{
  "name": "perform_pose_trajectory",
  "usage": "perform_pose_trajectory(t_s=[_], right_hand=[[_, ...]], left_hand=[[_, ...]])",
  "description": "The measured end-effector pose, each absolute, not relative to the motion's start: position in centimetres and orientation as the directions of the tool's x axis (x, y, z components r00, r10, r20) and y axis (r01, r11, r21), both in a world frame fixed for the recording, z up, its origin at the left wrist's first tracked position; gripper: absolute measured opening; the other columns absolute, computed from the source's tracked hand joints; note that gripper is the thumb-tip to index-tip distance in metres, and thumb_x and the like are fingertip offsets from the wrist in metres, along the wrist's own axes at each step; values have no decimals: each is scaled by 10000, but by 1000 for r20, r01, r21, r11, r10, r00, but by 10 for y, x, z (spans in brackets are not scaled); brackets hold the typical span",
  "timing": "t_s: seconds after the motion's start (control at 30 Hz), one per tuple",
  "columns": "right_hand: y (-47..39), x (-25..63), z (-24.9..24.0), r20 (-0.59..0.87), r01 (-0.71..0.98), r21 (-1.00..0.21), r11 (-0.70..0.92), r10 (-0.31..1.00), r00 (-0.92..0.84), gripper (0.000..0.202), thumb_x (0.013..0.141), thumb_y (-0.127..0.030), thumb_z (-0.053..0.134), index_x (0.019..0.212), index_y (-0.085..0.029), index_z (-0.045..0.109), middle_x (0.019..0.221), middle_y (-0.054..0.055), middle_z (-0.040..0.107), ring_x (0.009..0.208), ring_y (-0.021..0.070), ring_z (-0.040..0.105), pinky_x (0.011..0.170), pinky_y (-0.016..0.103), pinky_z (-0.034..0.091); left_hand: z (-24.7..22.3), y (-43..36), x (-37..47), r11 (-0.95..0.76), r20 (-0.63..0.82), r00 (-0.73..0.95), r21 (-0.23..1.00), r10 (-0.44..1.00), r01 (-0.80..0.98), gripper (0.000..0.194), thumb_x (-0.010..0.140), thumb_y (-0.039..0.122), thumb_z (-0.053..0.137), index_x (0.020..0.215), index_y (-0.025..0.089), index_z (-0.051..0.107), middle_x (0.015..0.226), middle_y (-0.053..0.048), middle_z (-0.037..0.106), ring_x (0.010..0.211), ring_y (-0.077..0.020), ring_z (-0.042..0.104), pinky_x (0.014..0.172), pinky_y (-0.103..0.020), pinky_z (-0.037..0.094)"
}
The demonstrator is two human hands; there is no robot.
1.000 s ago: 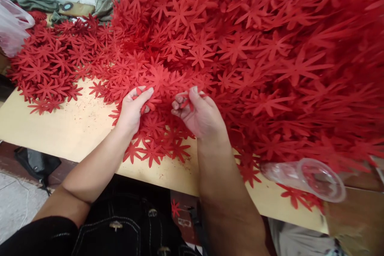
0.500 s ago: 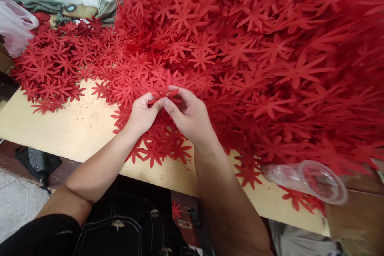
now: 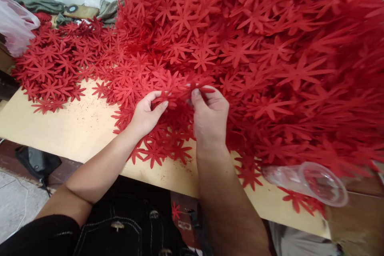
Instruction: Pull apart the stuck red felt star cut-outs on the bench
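Note:
Flat red flower cutouts with long narrow petals lie in a big heap (image 3: 204, 60) in front of me. My right hand (image 3: 211, 114) pinches a red flower cutout (image 3: 205, 89) between thumb and fingers, just above the heap. To its left, my left hand (image 3: 148, 112) has its thumb and forefinger around another red flower cutout (image 3: 169, 97), whose petals blend into the pile behind. A gap separates the two hands.
A smaller pile of red cutouts (image 3: 48, 68) covers the table's left part. The pale tabletop (image 3: 90, 128) shows near its front edge. A clear plastic cup (image 3: 306, 182) lies on its side at right. A plastic bag (image 3: 16, 24) hangs at far left.
My hands were together with fingertips touching around red cutouts. Now my right hand has moved right with one, while my left hand has stayed nearly in place, its thumb spread a little.

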State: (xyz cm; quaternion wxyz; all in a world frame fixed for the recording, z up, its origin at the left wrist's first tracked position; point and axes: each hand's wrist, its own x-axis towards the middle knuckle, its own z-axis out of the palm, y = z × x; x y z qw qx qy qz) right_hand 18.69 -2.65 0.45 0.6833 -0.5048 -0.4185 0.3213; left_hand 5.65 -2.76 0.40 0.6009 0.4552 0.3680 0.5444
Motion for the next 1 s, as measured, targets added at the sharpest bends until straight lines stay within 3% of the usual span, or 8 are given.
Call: perform_pose_trajectory(t_s=[0.13,0.3,0.47,0.6,0.67,0.83,0.9,1.0], right_hand=[[-27,189,6,272,28,-957,289,857,438,344,763,-483,634,623,-209,480,559,-50,458,470,59,400,470,224,371],[-34,185,11,198,47,-980,195,902,383,479,791,-582,538,550,-201,374,483,-63,331,433,50,314,423,220,285],[-35,186,10,218,57,-975,213,897,384,436,775,-511,605,568,-195,386,527,-69,323,476,47,327,476,217,319],[-33,188,8,248,50,-968,246,906,344,334,719,-500,663,733,-196,527,623,-58,453,529,54,396,532,225,382],[-34,187,10,243,70,-970,233,916,321,365,721,-519,654,670,-192,499,581,-65,420,501,47,355,500,217,350],[-40,187,17,232,118,-971,207,933,276,476,748,-528,630,535,-186,376,511,-68,320,475,41,288,452,213,273],[-42,187,18,244,143,-966,214,940,238,458,746,-519,639,536,-183,408,517,-62,343,485,46,316,469,212,306],[-42,185,15,262,149,-958,246,960,100,352,741,-511,650,650,-188,546,588,-36,492,592,89,482,588,235,436]], left_hand=[[6,-26,56,4,48,151,944,987,-330,153,785,298,645,793,173,556,622,43,617,536,-70,553,616,-213,467],[11,-28,55,40,-3,147,969,989,-245,202,821,341,593,723,180,519,510,72,530,436,-59,491,469,-188,390],[7,-27,54,-112,121,51,983,991,-148,199,786,319,628,686,156,573,643,48,588,632,-60,542,657,-182,454],[0,-25,54,-135,145,64,982,987,-132,191,820,335,578,803,151,624,791,-10,671,776,-112,608,805,-252,487],[-4,-24,53,-189,195,64,977,979,-99,213,815,334,585,920,156,633,943,-42,681,917,-141,619,909,-290,469],[-3,-27,46,-451,448,52,880,892,150,477,769,347,640,1216,201,559,1311,-95,516,1252,-203,464,1106,-368,325],[1,-29,44,-497,488,91,848,868,183,453,798,380,603,1215,205,567,1334,-101,499,1276,-214,444,1118,-383,306],[6,-32,46,-452,433,147,880,889,144,364,809,420,589,1099,204,635,1197,-83,603,1152,-200,541,1064,-365,363]])
